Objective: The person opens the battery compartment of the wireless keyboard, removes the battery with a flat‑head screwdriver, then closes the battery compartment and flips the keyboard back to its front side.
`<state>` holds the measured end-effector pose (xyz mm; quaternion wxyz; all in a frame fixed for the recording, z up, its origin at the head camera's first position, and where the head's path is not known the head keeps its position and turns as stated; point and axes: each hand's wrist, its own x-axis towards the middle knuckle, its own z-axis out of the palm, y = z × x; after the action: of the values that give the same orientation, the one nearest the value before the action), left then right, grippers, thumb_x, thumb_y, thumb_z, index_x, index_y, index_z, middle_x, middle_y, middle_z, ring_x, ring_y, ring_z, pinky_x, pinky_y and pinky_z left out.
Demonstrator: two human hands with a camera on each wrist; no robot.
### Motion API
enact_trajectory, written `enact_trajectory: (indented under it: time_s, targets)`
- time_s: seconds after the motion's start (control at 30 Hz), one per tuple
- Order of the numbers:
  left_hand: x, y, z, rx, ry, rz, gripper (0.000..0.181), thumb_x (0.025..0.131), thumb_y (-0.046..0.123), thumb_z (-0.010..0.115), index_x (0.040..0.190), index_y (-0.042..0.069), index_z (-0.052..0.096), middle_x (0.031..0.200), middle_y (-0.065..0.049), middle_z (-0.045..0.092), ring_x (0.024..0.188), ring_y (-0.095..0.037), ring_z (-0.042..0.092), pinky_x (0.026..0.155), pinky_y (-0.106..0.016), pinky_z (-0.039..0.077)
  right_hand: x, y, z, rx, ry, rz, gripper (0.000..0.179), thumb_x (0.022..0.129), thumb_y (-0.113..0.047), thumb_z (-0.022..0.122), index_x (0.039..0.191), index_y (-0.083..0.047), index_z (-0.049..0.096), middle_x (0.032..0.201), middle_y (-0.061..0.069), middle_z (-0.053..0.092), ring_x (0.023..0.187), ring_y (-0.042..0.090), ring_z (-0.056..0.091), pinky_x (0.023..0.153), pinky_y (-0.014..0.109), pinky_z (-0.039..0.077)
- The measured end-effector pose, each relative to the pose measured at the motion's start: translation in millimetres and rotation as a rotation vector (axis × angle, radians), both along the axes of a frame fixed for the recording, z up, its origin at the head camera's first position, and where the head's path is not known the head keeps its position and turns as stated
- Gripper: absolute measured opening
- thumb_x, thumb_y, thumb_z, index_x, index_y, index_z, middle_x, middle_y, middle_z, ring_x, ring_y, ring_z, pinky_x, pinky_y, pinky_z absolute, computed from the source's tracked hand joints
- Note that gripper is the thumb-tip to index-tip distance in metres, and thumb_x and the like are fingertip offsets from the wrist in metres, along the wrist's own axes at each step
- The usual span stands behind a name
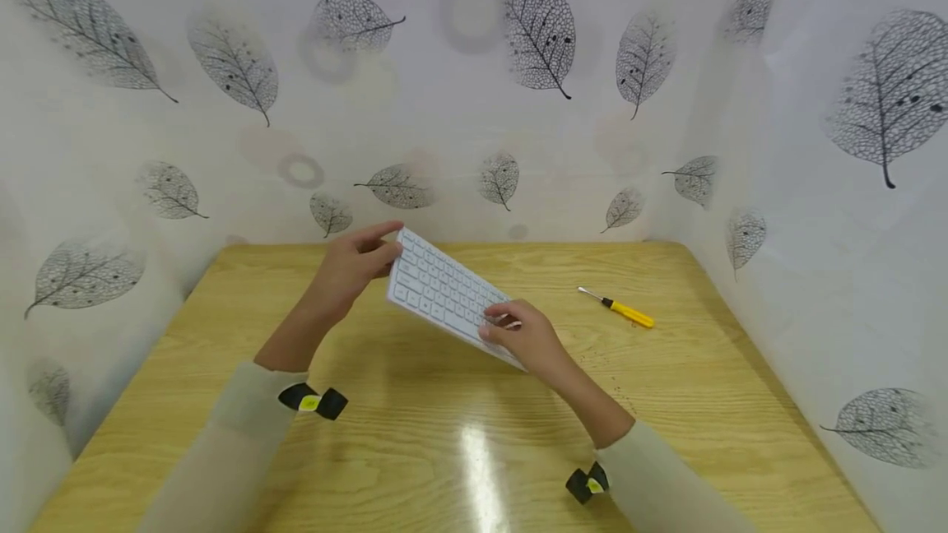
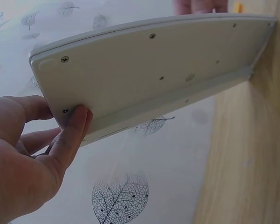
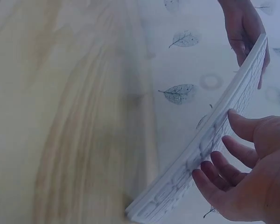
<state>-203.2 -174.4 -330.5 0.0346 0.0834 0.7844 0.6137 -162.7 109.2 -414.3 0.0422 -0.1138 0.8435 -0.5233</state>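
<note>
A white keyboard [image 1: 448, 286] is held tilted over the wooden table, its left end raised and its right end low at the tabletop. My left hand [image 1: 352, 263] grips the raised end. In the left wrist view, fingers [image 2: 73, 133] of that hand press the keyboard's pale underside [image 2: 121, 65], where several small screws show. My right hand [image 1: 529, 340] is at the keys near the low end, its fingers loosely bent. From the right wrist, its fingertips [image 3: 214, 161] appear against the key side, with the thumb near the long edge.
To the right on the wooden table [image 1: 355, 451] lies a screwdriver [image 1: 622, 311] with a yellow and black handle. Small dark specks [image 1: 611, 368] are scattered near the right forearm. A leaf-patterned white curtain [image 1: 459, 105] encloses the table's back and sides.
</note>
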Motion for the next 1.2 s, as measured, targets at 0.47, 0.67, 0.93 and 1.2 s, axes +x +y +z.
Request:
enact_trajectory:
  time_s: [0.47,0.67,0.93,1.2]
  targets:
    - [0.6,-1.3,11.9,-0.048,0.034,-0.015,0.050,0.102,0.023,0.059,0.150,0.012,0.048,0.121,-0.019,0.061,0.104,-0.022,0.067,0.089,-0.025,0.057,-1.7,-45.3,38.0,-0.020,0.099,0.090,0.036,0.088,-0.027,0.079,0.121,-0.014,0.070,0.127,0.007,0.059,0.106,0.021,0.057,0.085,0.031,0.052]
    - [0.0,-4.5,22.7,-0.088,0.062,-0.003,0.051,0.102,0.029,0.059,0.150,0.014,0.049,0.121,-0.017,0.061,0.106,-0.023,0.067,0.089,-0.024,0.057,-1.9,-53.5,43.4,-0.041,0.105,0.106,0.037,0.091,-0.027,0.077,0.124,-0.014,0.069,0.124,0.007,0.059,0.104,0.020,0.058,0.087,0.033,0.054]
    - [0.6,3.3,42.3,-0.131,0.047,0.021,0.049,0.102,0.028,0.060,0.148,0.014,0.051,0.123,-0.017,0.061,0.107,-0.025,0.065,0.089,-0.025,0.057,-3.2,-58.9,44.5,-0.133,0.068,0.092,0.038,0.091,-0.027,0.077,0.125,-0.015,0.068,0.126,0.007,0.059,0.107,0.020,0.058,0.089,0.034,0.054]
    - [3.3,14.7,59.4,-0.156,0.095,0.010,0.049,0.100,0.031,0.060,0.146,0.015,0.054,0.126,-0.015,0.064,0.108,-0.025,0.067,0.090,-0.030,0.057,-2.5,-55.9,45.3,-0.275,-0.023,0.110,0.037,0.093,-0.033,0.074,0.127,-0.020,0.066,0.124,0.005,0.062,0.111,0.023,0.061,0.091,0.037,0.054]
